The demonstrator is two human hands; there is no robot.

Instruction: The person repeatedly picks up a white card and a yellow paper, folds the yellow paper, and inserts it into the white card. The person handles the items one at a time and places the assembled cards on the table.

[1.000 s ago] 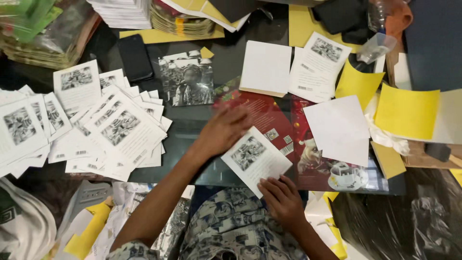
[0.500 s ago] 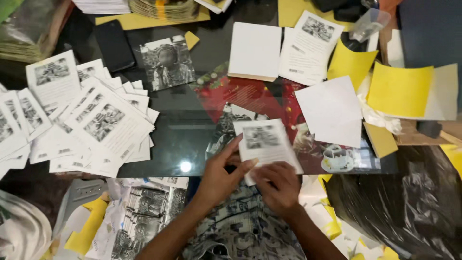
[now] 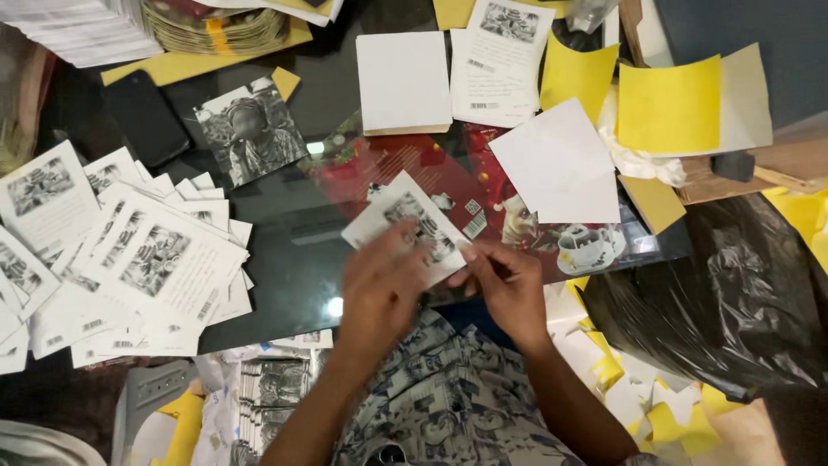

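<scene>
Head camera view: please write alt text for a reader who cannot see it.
Two bare hands, left hand and right hand, hold a white printed card over a dark glass table. A spread of similar cards lies to the left, yellow papers to the right.

card pile (image 3: 129,267) left, phone (image 3: 147,116) behind

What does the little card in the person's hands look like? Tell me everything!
The card is a small white rectangle, seemingly of thin paper, with a black-and-white picture in its middle and a barcode patch near one corner. It is tilted, lifted just above the dark glass table. The left hand covers its lower edge, and the right hand pinches its right corner. It looks flat and unfolded.
</scene>
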